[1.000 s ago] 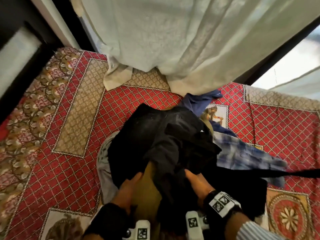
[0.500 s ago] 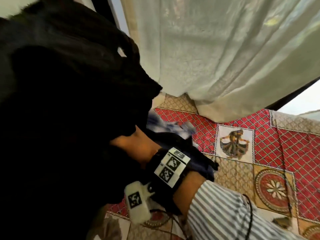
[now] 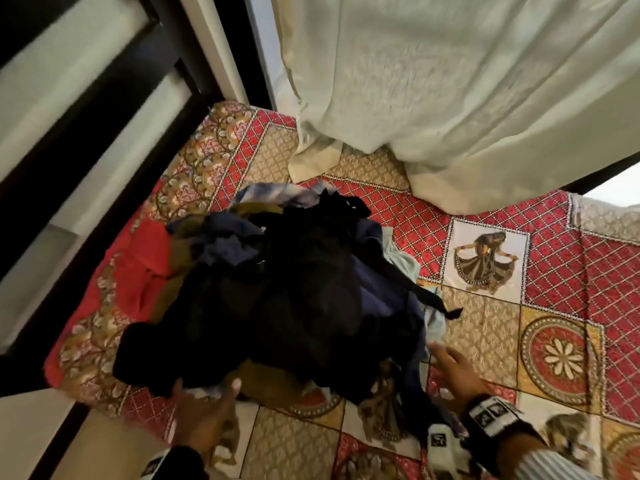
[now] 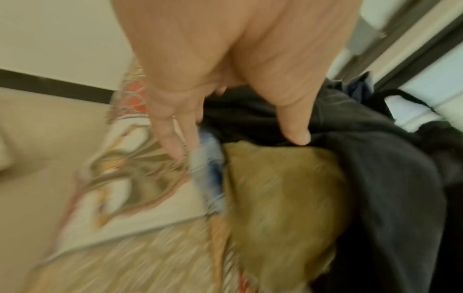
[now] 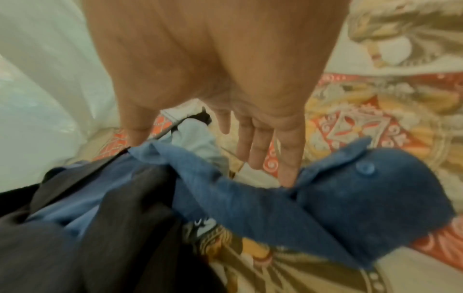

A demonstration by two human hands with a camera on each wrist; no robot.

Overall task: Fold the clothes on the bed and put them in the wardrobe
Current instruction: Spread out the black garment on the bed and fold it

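The tangled heap of dark, blue and mustard clothes (image 3: 294, 299) lay on the patterned red bedspread (image 3: 554, 258), between the left hand (image 3: 204, 417) and right hand (image 3: 457, 372), both spread and holding nothing. Soft, limp, probably light; best pinched by a collar or hem.

You have one heap of clothes (image 3: 294, 299) on one patterned bedspread (image 3: 554, 306), one pale curtain (image 3: 467, 91), two hands.

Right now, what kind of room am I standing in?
Most likely a bedroom: a bed under a patterned bedspread, a heap of unfolded clothes on it, and a pale curtain hanging behind.
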